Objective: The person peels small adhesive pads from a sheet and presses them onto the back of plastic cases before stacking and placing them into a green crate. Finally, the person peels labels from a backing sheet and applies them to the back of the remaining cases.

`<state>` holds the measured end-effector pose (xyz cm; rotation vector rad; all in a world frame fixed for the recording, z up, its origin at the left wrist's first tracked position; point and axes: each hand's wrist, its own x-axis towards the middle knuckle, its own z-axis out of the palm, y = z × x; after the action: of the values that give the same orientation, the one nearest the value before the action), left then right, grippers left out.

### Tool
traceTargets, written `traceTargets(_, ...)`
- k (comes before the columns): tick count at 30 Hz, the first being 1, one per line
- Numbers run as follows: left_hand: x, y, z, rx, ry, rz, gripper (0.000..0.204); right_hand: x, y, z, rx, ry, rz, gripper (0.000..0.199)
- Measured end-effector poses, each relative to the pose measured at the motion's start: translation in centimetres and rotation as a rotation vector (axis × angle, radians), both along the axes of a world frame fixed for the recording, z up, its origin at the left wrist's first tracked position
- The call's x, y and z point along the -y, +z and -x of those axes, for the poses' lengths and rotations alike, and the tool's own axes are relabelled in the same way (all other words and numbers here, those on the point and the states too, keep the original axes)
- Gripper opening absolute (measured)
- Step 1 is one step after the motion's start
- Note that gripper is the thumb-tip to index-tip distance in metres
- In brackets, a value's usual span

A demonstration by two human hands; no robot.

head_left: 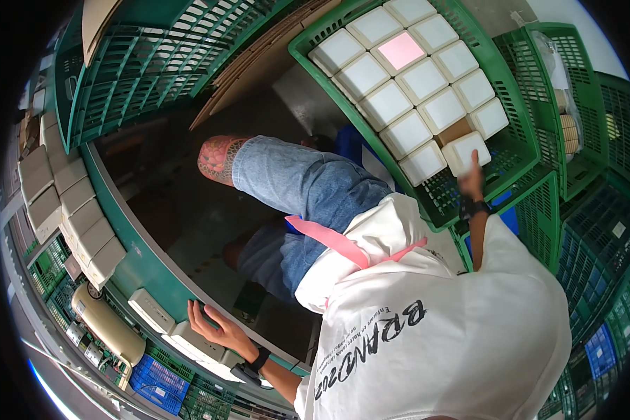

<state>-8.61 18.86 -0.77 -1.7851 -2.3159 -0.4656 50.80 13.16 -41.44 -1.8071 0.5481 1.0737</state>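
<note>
My right hand, slightly blurred, grips a white square box with rounded corners at its near edge, a finger lying over its top. The box is tilted a little beside a gap in the rows. Around it, the green crate holds several similar white boxes, packed in rows. One box has a pink square on top. My left hand rests with fingers stretched out at the edge of the green bench. Next to it on the bench lie white flat units.
Stacked white boxes stand along the bench at the left. A beige rounded machine and a blue crate are beyond it. Another green crate is at the upper left, beside cardboard sheets. More green crates stand at the right.
</note>
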Motion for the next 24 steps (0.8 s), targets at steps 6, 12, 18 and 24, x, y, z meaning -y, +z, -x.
traceTargets(6,0.0,-0.1,0.0,0.005,-0.008,0.008,0.027,1.8,2.8,2.5,-0.174,0.197,-0.161,0.074)
traceTargets(12,0.1,0.0,0.1,-0.009,-0.020,-0.002,0.027,2.6,1.2,8.3,-0.223,0.275,-0.160,0.074)
traceTargets(18,0.0,0.0,-0.1,-0.002,-0.021,0.001,0.026,1.5,0.6,9.0,-0.425,0.168,-0.187,0.078)
traceTargets(24,0.0,-0.1,0.0,0.014,-0.026,-0.013,0.027,-0.3,0.5,9.3,-0.538,0.175,-0.460,0.079)
